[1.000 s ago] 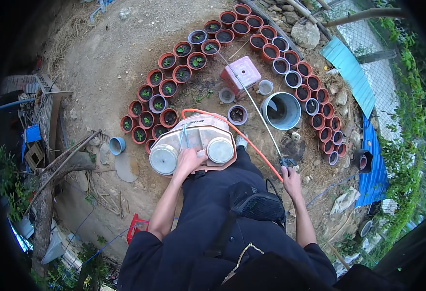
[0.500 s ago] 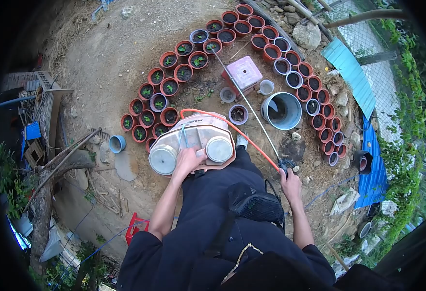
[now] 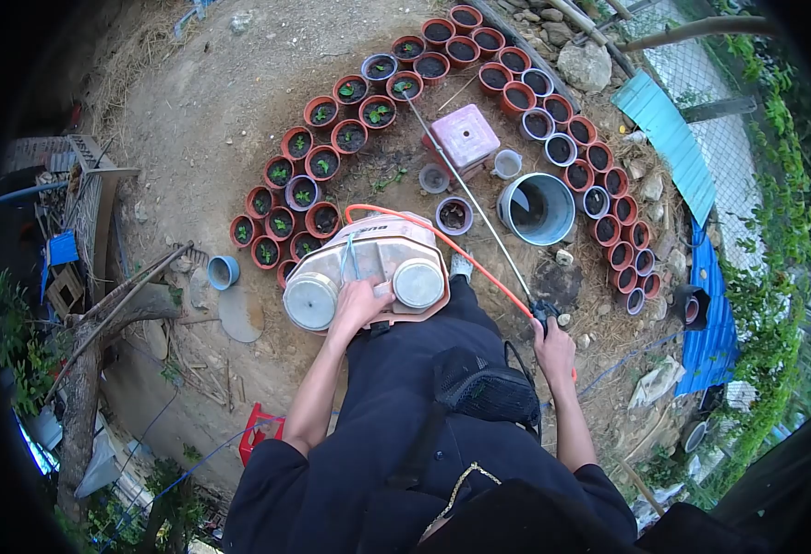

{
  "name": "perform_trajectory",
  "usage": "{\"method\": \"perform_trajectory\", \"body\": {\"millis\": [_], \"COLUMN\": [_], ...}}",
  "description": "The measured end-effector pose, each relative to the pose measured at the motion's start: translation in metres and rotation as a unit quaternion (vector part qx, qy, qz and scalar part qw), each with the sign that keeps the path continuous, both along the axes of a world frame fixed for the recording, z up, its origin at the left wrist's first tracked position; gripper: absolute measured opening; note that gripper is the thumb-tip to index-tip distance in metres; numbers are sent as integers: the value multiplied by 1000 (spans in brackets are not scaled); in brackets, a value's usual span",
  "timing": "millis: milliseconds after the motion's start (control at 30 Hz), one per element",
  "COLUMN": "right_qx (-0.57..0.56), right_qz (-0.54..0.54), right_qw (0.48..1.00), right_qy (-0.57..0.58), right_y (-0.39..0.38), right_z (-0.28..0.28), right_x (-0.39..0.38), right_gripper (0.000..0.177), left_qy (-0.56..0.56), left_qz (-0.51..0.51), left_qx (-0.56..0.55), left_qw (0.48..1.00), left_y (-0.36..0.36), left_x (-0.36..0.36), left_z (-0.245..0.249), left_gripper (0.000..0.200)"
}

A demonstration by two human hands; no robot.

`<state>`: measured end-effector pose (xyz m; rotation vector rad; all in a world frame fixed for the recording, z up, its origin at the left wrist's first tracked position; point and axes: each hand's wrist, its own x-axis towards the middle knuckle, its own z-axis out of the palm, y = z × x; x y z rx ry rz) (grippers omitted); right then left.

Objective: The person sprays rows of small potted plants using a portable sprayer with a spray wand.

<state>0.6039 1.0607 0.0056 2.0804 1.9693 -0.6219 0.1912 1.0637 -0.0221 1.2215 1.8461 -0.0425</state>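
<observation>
— What has the left hand (image 3: 359,305) got?
— It's curled over the top of the sprayer tank (image 3: 369,263), fingers closed on the ridge between two round silvery caps (image 3: 311,302). The tank is squat, translucent off-white plastic with an orange rim. It's held just in front of the person's dark trousers, above bare earth.
— And the right hand (image 3: 553,349)?
— Clenched round the black grip of the spray wand (image 3: 472,198), with the arm hanging down at the side. The wand is a thin, pale rod slanting forward and to the left, its tip out over the pots. An orange hose (image 3: 452,247) loops from the tank's far side across to that grip.
— The left arm?
— Bare forearm stretched forward, wrist bent down onto the tank.
— And around it?
— An arc of small round terracotta-coloured pots (image 3: 322,164). Those on the left hold green seedlings, those on the right show dark soil. Inside the arc stand a pink square plastic stool (image 3: 464,136) and a grey bucket (image 3: 536,210).
</observation>
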Motion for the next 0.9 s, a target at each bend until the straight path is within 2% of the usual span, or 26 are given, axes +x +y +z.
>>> {"method": "perform_trajectory", "body": {"millis": [900], "right_qx": [23], "right_qz": [28], "right_qw": [999], "right_qy": [-33], "right_y": [14], "right_z": [0], "right_x": [0], "right_gripper": [42], "left_qy": [1], "left_qz": [17], "left_qx": [12], "left_qw": [1000], "left_y": [-8], "left_x": [0], "left_z": [-2], "left_gripper": [48]}}
